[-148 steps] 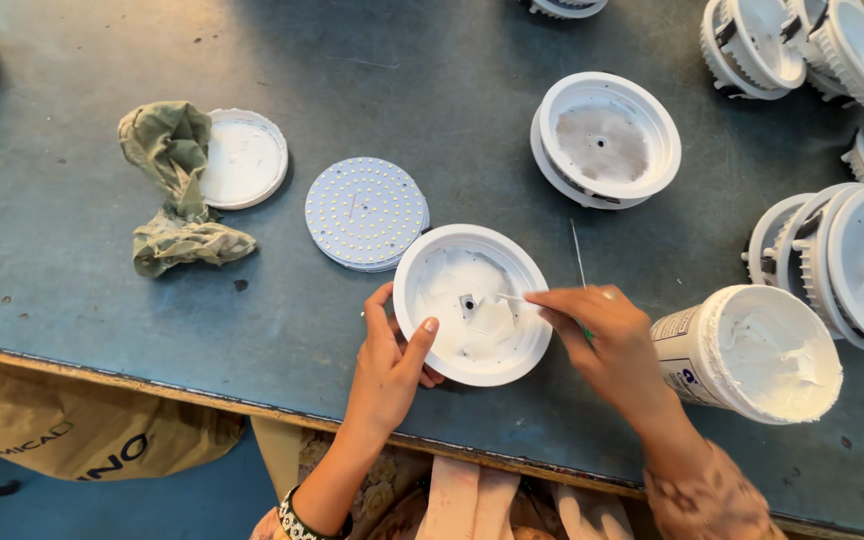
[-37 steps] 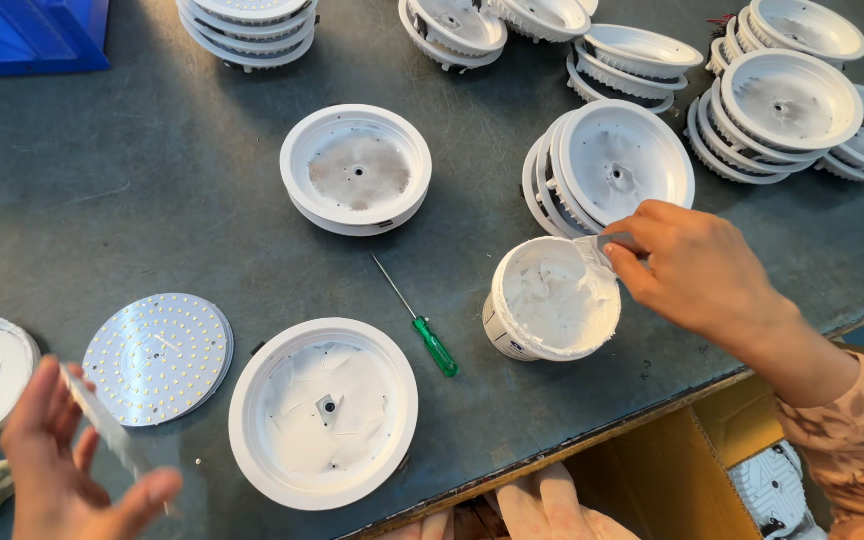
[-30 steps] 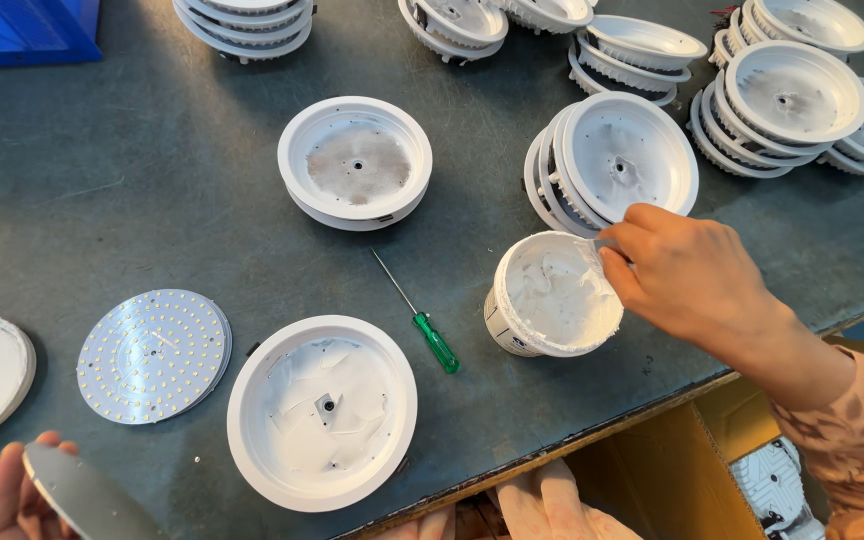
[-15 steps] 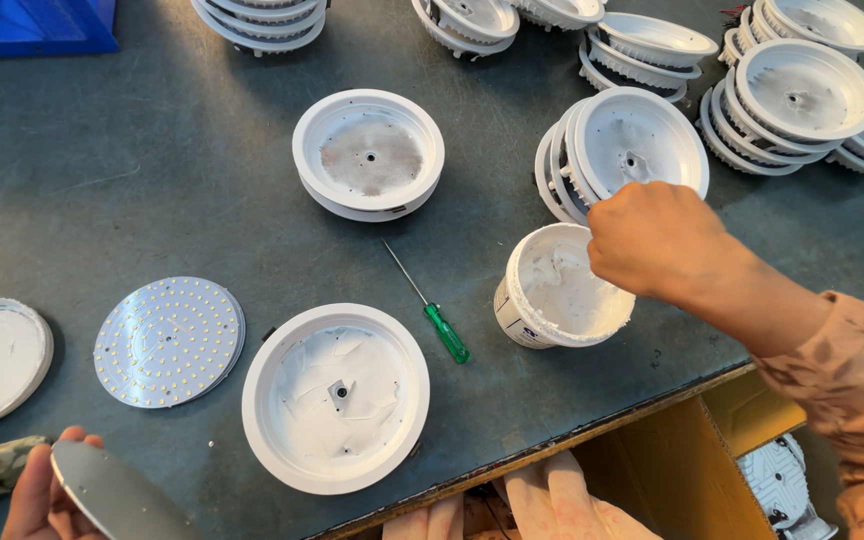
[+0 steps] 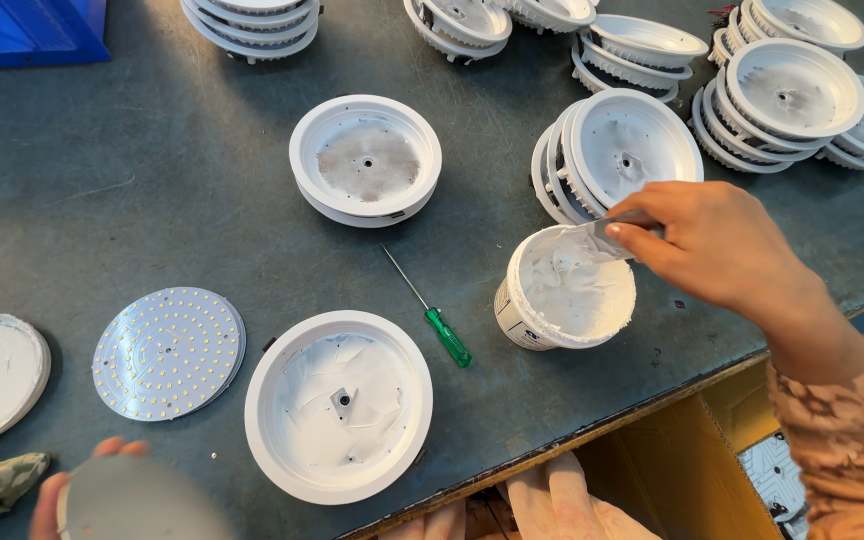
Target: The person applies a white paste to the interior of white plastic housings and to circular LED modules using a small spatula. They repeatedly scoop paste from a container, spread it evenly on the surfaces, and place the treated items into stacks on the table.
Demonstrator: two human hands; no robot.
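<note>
Right hand [image 5: 717, 245] pinches spatula [image 5: 607, 232] over paste tub [image 5: 567, 288]; left hand [image 5: 72, 480] grips blurred, probably round disc [image 5: 137, 510].

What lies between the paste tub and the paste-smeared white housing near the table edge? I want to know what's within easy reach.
A green-handled screwdriver lies on the table between the tub and the housing, seen in the head view.

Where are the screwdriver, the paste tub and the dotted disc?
screwdriver [image 5: 448, 337]: head view, on its green handle.
paste tub [image 5: 514, 313]: head view, on its outer side wall.
dotted disc [image 5: 168, 353]: head view, on the middle of its face.
</note>
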